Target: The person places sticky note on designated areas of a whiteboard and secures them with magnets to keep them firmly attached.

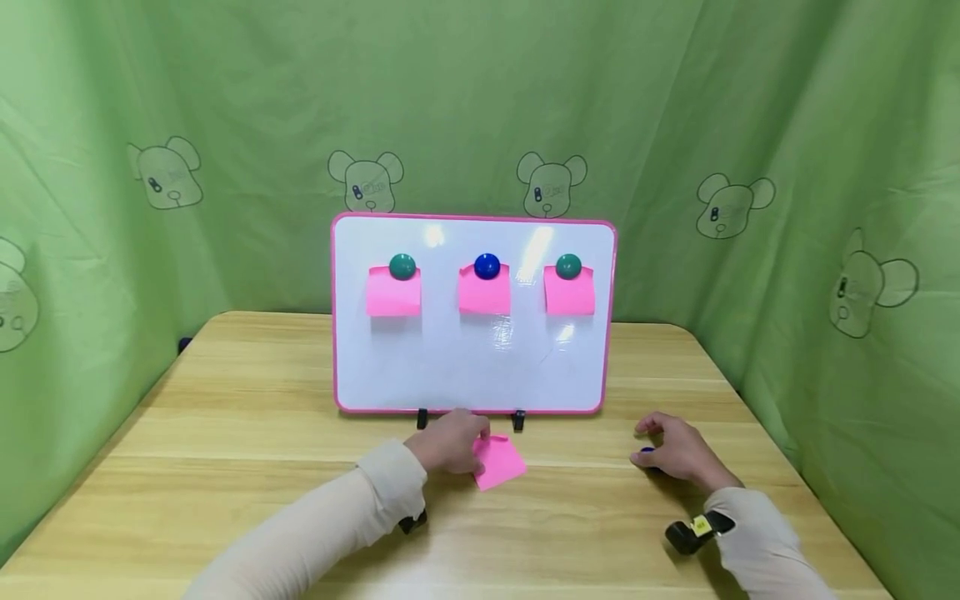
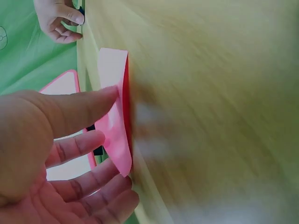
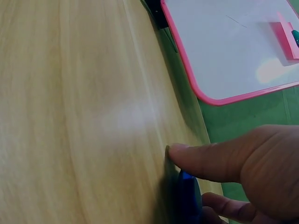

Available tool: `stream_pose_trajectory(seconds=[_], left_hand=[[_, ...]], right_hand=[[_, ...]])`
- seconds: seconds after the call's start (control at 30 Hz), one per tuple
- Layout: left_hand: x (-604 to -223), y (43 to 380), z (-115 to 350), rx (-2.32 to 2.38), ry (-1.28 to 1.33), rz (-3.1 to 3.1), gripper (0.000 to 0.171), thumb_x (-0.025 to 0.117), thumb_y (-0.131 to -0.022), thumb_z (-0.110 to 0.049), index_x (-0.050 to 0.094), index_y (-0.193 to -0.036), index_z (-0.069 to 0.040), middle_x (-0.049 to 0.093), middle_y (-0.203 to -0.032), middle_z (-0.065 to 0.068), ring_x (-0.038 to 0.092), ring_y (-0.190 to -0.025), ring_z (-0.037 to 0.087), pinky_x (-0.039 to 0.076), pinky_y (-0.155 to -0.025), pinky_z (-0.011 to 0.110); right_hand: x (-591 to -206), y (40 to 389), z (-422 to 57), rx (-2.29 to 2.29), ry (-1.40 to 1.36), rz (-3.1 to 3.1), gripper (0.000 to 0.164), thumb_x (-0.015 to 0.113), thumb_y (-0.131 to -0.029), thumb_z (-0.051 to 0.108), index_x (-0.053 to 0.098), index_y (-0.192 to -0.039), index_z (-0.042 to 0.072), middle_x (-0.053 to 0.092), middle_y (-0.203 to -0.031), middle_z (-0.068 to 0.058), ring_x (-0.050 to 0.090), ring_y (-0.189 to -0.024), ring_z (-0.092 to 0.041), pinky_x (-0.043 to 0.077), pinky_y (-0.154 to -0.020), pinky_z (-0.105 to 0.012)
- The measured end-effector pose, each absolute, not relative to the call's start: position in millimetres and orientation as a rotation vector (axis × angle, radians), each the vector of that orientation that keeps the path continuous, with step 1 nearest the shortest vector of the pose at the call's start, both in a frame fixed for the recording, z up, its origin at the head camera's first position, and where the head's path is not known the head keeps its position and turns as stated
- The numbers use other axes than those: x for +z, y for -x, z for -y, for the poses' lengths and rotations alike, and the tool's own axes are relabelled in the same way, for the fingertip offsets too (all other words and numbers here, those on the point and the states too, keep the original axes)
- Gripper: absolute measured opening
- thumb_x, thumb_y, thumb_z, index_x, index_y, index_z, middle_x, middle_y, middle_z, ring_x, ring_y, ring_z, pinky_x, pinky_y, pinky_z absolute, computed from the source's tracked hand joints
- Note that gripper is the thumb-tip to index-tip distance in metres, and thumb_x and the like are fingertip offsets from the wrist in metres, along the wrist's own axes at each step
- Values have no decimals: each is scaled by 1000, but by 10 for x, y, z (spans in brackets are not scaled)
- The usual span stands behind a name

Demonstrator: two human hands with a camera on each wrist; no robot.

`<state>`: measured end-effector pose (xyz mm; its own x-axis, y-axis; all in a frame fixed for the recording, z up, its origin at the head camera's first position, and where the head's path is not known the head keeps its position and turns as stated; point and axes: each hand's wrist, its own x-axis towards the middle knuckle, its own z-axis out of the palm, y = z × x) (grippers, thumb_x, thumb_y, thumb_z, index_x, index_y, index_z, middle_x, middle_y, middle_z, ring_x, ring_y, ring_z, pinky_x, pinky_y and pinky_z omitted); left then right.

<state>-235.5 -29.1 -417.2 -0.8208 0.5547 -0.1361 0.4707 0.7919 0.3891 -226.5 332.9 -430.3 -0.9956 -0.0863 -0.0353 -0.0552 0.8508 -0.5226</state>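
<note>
My left hand (image 1: 453, 442) pinches a pink sticky note (image 1: 498, 462) between thumb and forefinger, low over the table in front of the whiteboard (image 1: 480, 358). In the left wrist view the note (image 2: 114, 116) bends, its edge facing the table. My right hand (image 1: 678, 450) is at the table's right side, thumb beside a blue round magnet (image 1: 647, 450). Its forefinger stands apart on the magnet's far side. The right wrist view shows the magnet (image 3: 189, 200) just under the thumb, other fingers partly hidden behind it.
On the pink-framed board hang three pink notes, under a left green magnet (image 1: 402, 266), a middle blue magnet (image 1: 487, 266) and a right green magnet (image 1: 568, 266). Black feet (image 1: 518, 420) support the board. A green curtain (image 1: 465, 92) surrounds the wooden table (image 1: 247, 400).
</note>
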Motion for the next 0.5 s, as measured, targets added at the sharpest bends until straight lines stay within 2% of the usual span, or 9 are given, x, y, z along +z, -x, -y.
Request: stream_pose_trajectory(seconds=[0.2, 0.33, 0.5], left_hand=[[-4192, 2341, 276, 495, -800, -2756, 38, 81, -72, -9, 64, -106, -12, 58, -90, -2, 50, -80, 13, 48, -75, 26], [-4201, 2318, 284, 545, -819, -2762, 35, 73, -74, 4, 63, -103, -12, 59, -97, 2, 50, -82, 13, 48, -73, 25], [-4214, 2360, 313, 641, -846, -2773, 36, 64, -77, 12, 64, -105, -10, 57, -97, 3, 51, -86, 14, 48, -75, 23]], right_hand=[[-4316, 2256, -3309, -836, 133, -2980, 33, 78, -78, 14, 61, -103, 0, 60, -104, -21, 56, -98, -37, 45, -84, -52], [-4301, 2243, -3274, -837, 166, -2983, 25, 71, -81, 11, 62, -102, 0, 62, -100, -17, 58, -95, -34, 48, -80, -49], [-4244, 2252, -3244, -829, 224, -3002, 23, 65, -81, 5, 62, -102, -1, 62, -96, -12, 58, -89, -30, 49, -74, -44]])
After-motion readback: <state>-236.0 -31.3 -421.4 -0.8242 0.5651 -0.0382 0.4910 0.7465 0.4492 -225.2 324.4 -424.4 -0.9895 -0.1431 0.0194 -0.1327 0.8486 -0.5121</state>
